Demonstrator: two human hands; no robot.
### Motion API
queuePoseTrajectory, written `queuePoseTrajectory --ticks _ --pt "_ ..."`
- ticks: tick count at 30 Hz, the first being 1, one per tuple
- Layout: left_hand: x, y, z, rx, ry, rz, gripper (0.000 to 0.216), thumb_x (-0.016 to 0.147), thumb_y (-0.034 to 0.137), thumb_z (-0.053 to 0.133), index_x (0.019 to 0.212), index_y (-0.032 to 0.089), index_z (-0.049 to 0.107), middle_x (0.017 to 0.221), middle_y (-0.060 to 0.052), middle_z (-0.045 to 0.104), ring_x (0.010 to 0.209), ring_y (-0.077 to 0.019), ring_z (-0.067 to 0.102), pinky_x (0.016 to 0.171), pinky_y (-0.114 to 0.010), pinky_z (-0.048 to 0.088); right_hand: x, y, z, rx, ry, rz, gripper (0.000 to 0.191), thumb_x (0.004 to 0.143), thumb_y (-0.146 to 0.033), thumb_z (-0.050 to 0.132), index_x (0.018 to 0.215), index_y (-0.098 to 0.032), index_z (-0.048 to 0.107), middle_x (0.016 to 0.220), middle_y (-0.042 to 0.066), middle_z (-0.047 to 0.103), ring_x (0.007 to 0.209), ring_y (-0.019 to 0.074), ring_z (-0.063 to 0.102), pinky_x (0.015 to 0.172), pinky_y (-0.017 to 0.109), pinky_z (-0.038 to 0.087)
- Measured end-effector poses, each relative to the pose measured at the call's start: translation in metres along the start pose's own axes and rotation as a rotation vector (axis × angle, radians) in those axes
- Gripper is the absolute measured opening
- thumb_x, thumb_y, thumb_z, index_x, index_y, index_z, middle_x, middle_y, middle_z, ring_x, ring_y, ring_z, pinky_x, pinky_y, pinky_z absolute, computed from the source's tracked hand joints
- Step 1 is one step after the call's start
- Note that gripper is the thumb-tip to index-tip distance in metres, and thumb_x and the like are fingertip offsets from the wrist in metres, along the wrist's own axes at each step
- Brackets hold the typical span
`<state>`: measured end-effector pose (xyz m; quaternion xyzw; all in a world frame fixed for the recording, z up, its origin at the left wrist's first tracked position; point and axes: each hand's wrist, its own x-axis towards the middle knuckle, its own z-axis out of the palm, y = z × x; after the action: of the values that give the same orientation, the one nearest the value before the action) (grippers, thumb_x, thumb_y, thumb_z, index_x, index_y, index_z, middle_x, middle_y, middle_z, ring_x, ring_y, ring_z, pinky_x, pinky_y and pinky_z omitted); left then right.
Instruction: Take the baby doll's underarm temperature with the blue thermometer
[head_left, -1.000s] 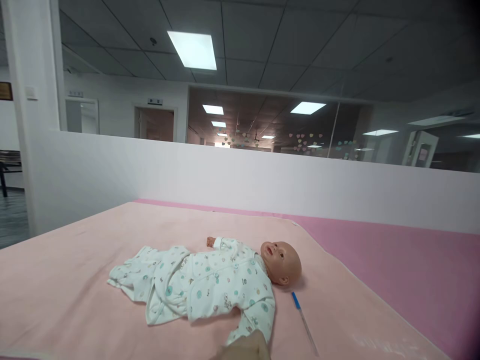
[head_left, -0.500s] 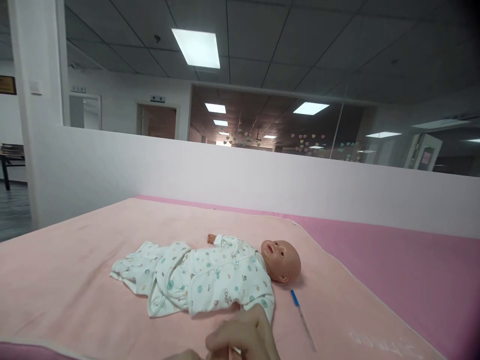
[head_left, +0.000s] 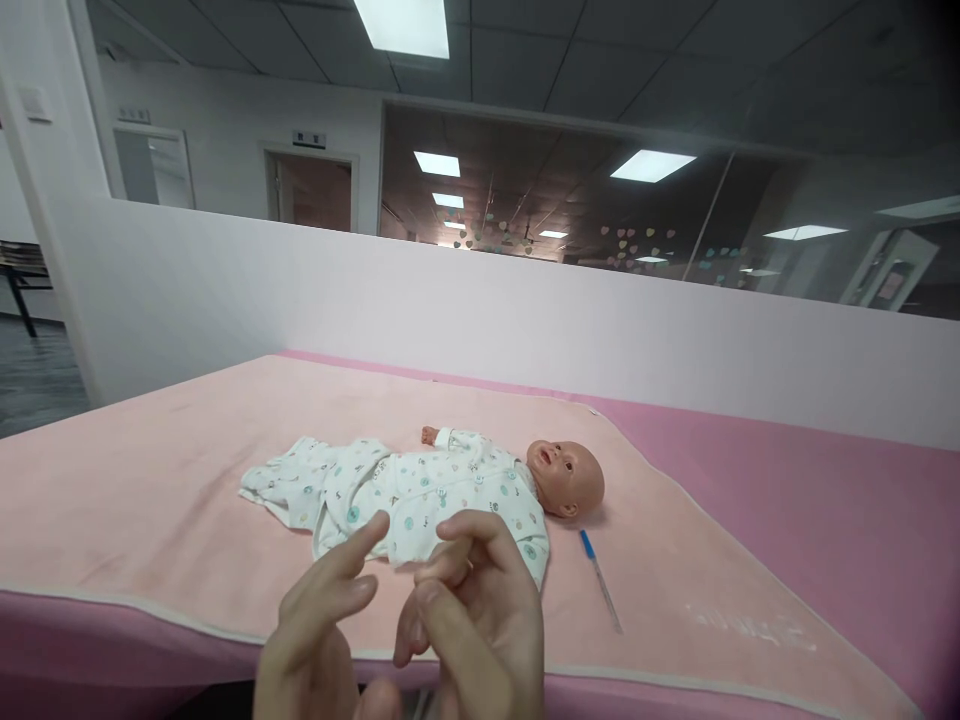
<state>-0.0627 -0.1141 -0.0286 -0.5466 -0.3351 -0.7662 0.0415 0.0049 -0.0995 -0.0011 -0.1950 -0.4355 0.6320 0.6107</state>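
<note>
Two hands are raised together at the near edge of the pink blanket (head_left: 135, 500): left hand (head_left: 311, 640) and right hand (head_left: 480, 620), fingers loosely curled, nothing gripped. Just beyond lies a baby doll (head_left: 450, 490), a thermometer (head_left: 600, 580) beside its head.

A second ago only the top of one hand showed at the bottom edge, at 6 o'clock from the doll (head_left: 420, 490). Now both hands have risen into view: the left hand (head_left: 315, 640) with its forefinger stretched toward 1 o'clock, the right hand (head_left: 480, 620) beside it with fingers curled, the two touching at the fingertips. They now overlap the doll's near sleeve. The view has tipped downward, so the doll sits higher in the picture
</note>
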Motion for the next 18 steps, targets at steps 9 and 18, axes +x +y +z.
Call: queuePoseTrajectory --ticks 9,18 --pt "0.000 0.016 0.021 0.154 0.086 -0.094 0.015 0.081 0.029 0.045 0.082 0.018 0.056 0.100 -0.006 0.056 0.093 -0.0202 0.055 0.070 -0.029 0.050 0.006 -0.014 0.002 0.298 -0.271 0.234 0.023 0.062 -0.018 0.065 0.081 -0.022 0.052 0.064 -0.007 0.046 0.041 0.0014 0.036 0.038 0.016 0.027" --pt "0.005 0.009 0.013 0.364 0.140 0.151 0.010 0.075 0.012 0.052 0.068 0.018 0.057 0.094 0.000 0.057 0.076 -0.0087 0.054 0.057 -0.022 0.040 0.006 -0.018 0.005 0.210 -0.221 0.189 0.023 0.061 -0.023 0.066 0.078 -0.020 0.051 0.057 -0.006 0.049 0.046 0.0050 0.038 0.043 0.018 0.026"
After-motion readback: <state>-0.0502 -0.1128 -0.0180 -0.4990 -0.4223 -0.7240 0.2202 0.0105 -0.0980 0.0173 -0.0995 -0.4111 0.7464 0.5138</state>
